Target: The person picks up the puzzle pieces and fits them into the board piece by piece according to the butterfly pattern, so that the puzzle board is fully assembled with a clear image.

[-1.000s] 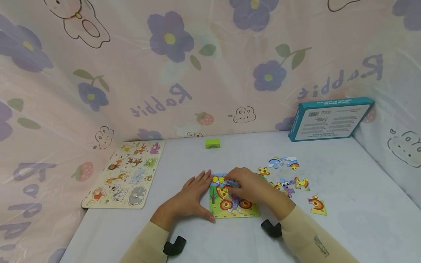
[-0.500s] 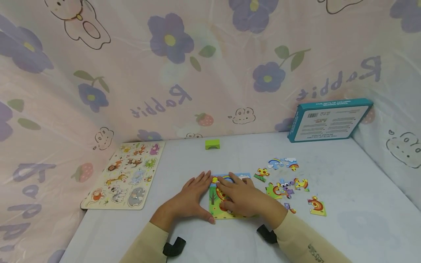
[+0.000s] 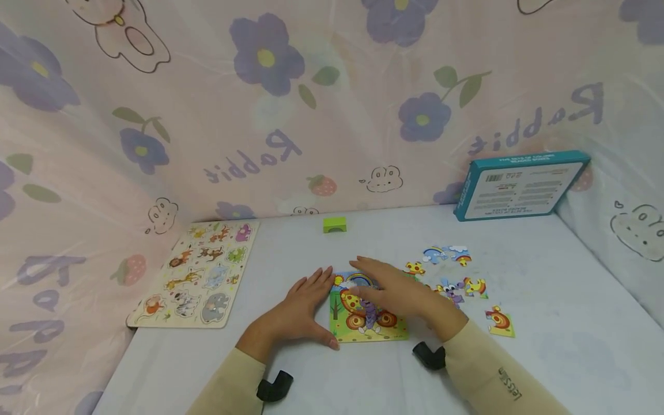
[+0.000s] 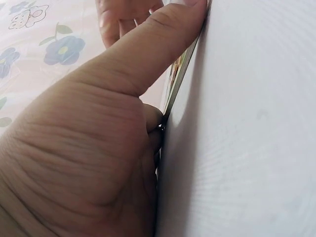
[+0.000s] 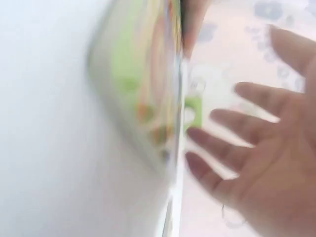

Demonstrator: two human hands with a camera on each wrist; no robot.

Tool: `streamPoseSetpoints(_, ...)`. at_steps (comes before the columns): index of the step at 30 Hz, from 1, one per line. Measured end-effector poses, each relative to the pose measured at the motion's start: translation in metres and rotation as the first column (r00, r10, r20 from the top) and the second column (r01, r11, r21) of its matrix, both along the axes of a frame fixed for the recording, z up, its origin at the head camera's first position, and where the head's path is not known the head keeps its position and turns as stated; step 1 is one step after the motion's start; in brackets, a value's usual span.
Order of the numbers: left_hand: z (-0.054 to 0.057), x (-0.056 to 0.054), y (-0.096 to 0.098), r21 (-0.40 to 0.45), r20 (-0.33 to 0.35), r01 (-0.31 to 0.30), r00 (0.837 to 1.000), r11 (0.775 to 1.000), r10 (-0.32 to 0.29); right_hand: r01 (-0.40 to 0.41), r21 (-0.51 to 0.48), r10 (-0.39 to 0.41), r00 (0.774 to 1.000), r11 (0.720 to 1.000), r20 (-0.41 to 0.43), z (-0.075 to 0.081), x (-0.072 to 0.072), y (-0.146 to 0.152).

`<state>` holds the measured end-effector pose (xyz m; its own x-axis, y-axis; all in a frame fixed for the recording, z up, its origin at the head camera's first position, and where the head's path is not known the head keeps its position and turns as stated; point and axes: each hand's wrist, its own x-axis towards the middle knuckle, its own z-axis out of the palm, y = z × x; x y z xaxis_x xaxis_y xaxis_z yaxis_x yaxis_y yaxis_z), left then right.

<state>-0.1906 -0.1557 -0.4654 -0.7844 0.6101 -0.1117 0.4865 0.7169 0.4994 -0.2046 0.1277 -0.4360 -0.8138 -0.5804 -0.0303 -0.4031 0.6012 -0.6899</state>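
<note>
A square jigsaw puzzle point(image 3: 367, 333) with a cartoon snail-like picture lies flat on the white table. My left hand point(image 3: 305, 308) rests at its left edge, fingers spread and fairly straight, thumb at the near left corner. In the left wrist view the thumb point(image 4: 158, 42) lies along the puzzle's thin edge. Over the puzzle's right part hovers my right hand point(image 3: 402, 294), hiding the upper right area. The right wrist view shows that palm point(image 5: 276, 163) with fingers apart and nothing in them. A rainbow point(image 3: 363, 279) shows at the puzzle's top.
Several loose jigsaw pieces lie to the right, among them a purple-faced piece point(image 3: 451, 291), a rainbow piece point(image 3: 434, 254) and a yellow-green corner piece point(image 3: 500, 323). An animal board point(image 3: 240, 291) lies left, a green arch block point(image 3: 334, 225) behind, a teal box point(image 3: 521, 190) back right.
My right hand first had its fingertips at the upper puzzle, then pressed there with flatter fingers, and now has lifted off and shifted right. The left hand has stayed put.
</note>
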Motion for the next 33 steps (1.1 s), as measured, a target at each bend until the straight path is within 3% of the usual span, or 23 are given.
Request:
streamPoseSetpoints(3, 0.002, 0.0, 0.001, -0.01, 0.013, -0.012, 1.0, 1.0, 0.012, 0.084, -0.098, -0.079, 0.996, 0.992, 0.048, 0.007, -0.006, 0.015)
streamPoseSetpoints(7, 0.002, 0.0, 0.002, -0.025, 0.018, -0.02, 1.0, 0.999, 0.02, 0.163, -0.231, -0.148, 0.986, 0.959, 0.081, 0.016, -0.014, 0.036)
streamPoseSetpoints(18, 0.001, 0.0, 0.002, -0.025, 0.022, -0.023, 0.999, 0.999, 0.024, 0.182, -0.529, -0.165, 0.983, 0.829, 0.079, 0.033, -0.025, 0.094)
streamPoseSetpoints(25, 0.003, 0.0, 0.002, -0.022, 0.018, -0.018, 1.0, 1.0, 0.018, 0.225, -0.667, -0.185, 0.974, 0.71, 0.132, 0.026, -0.028, 0.129)
streamPoseSetpoints(33, 0.003, 0.001, 0.001, -0.009, 0.015, -0.007, 1.0, 1.0, 0.007, 0.338, -0.692, -0.253, 0.941, 0.638, 0.226, 0.006, -0.034, 0.158)
